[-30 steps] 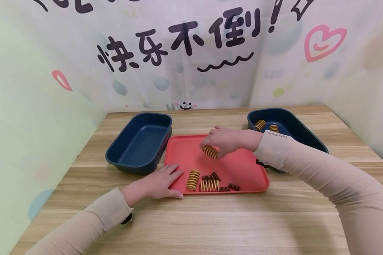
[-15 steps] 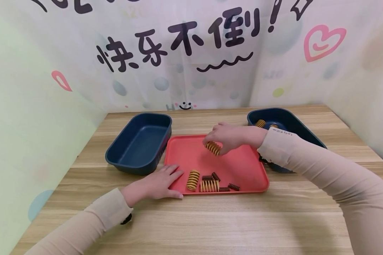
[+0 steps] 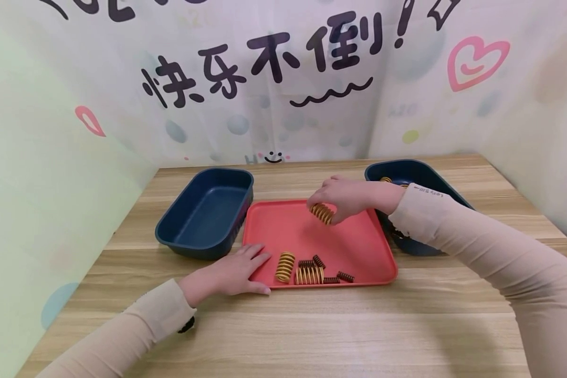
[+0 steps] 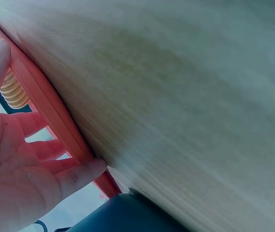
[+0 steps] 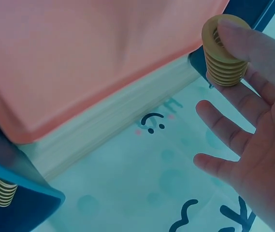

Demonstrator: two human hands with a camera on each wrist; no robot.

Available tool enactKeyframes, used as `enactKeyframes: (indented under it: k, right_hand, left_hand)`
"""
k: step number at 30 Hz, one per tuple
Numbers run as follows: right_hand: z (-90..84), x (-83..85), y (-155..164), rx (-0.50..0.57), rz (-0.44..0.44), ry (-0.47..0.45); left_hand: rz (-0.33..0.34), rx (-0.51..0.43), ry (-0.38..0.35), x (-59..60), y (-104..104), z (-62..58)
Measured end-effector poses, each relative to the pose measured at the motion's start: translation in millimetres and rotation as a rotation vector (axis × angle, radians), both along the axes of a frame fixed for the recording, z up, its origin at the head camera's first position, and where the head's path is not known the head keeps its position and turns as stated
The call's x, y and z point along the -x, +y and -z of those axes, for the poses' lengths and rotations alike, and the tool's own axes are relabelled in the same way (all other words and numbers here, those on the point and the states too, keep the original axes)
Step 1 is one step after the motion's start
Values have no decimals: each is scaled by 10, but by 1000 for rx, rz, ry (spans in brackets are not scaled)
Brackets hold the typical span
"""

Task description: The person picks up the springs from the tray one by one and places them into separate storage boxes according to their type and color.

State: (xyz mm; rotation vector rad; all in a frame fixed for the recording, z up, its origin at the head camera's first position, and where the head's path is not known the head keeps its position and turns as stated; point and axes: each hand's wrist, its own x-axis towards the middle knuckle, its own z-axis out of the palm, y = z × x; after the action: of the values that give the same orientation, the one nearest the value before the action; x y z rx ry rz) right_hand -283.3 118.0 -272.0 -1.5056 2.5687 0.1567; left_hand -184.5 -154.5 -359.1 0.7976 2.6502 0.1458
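Observation:
My right hand pinches a large yellow coil spring between thumb and fingers, held above the back right part of the red tray. The right wrist view shows the thumb on one end of this spring, the other fingers spread. My left hand rests with straight fingers on the tray's front left corner; in the left wrist view its fingertips lie along the rim. Just right of it lie two more large yellow springs, one lengthwise and one crosswise, with several small dark springs around.
A deep blue bin stands at the tray's left. Another blue bin, partly hidden by the right forearm, stands at the right and has yellow springs inside. A printed cloth hangs behind the wooden table.
My right hand has moved up and to the right with the yellow spring, toward the right bin. My left hand stays where it was on the tray corner.

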Motion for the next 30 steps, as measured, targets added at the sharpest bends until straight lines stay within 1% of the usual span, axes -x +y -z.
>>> enactKeyframes:
  k: [4,8,13,18,24,30]
  right_hand:
    - [-7,1,36,5,14,-5]
    - [-10,-2,73,8,24,10]
    - [-29,-9,127,11,58,7]
    - [-19,22,192,29,72,-9]
    - [-24,48,289,45,76,5]
    - [-31,86,389,58,106,10]
  left_hand:
    - [0,0,-1,-5,3,-1]
    - [4,1,7,-6,5,4]
    - [4,0,4,-5,6,10]
    - [0,-1,-2,-5,5,12]
    - [-4,8,-4,-3,9,12]
    - [-4,7,-1,-4,10,5]
